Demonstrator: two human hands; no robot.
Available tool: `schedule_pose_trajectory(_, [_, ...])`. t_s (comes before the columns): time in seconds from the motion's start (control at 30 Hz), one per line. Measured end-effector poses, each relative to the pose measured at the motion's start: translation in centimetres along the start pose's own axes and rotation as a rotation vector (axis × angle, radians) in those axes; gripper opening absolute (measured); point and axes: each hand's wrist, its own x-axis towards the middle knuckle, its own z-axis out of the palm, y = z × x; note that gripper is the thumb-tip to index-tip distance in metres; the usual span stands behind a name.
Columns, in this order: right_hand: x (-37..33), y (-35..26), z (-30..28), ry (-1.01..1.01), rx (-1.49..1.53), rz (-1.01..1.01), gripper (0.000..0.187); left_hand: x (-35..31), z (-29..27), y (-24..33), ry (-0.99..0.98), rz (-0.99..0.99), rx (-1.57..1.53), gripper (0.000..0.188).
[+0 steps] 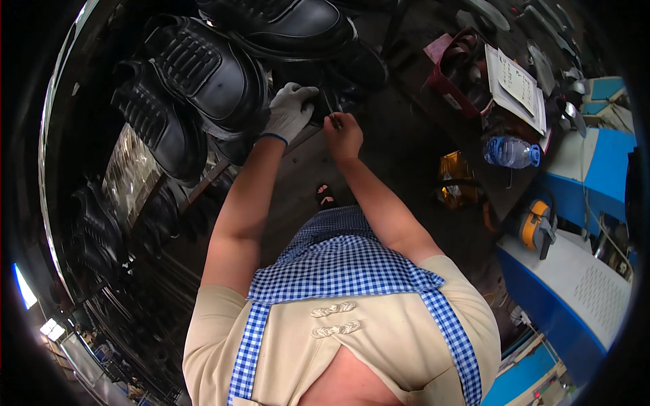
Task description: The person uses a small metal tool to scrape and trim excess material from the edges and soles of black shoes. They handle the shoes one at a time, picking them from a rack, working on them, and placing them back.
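Observation:
My left hand (291, 111), in a white glove with a blue cuff, has its fingers curled at the edge of a dark shoe (342, 91) and seems to grip it; the deep shade blurs where the fingers meet it. Just to the right, my bare right hand (344, 137) is closed round a small tool with a thin light shaft (328, 103) that points up toward the shoe. Its handle is mostly covered by my fingers. Close beside my left hand hangs a black lace-up shoe (210, 71), with another black shoe (284, 27) above it.
More black shoes (159, 125) crowd the left on a rack. On the right, a dark table carries a red box (460, 71), papers (518, 88) and a plastic bottle (511, 152). A blue and white machine (569, 284) stands lower right, with an orange and grey device (536, 224) on it.

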Motion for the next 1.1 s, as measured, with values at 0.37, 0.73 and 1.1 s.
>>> schedule_pose_trajectory(0.37, [-0.6, -0.4, 1.2, 0.130, 0.028, 0.066, 0.021, 0.7, 0.1, -1.7, -0.071, 0.066, -0.075, 0.028])
schedule_pose_trajectory(0.73, [0.2, -0.1, 1.6, 0.082, -0.042, 0.140, 0.024, 0.8, -0.2, -1.9, -0.071, 0.111, -0.084, 0.027])
schedule_pose_trajectory(1.1, [-0.3, 1.0, 0.6, 0.085, 0.214, -0.024, 0.021, 0.9, -0.7, -1.8, -0.102, 0.059, -0.143, 0.029])
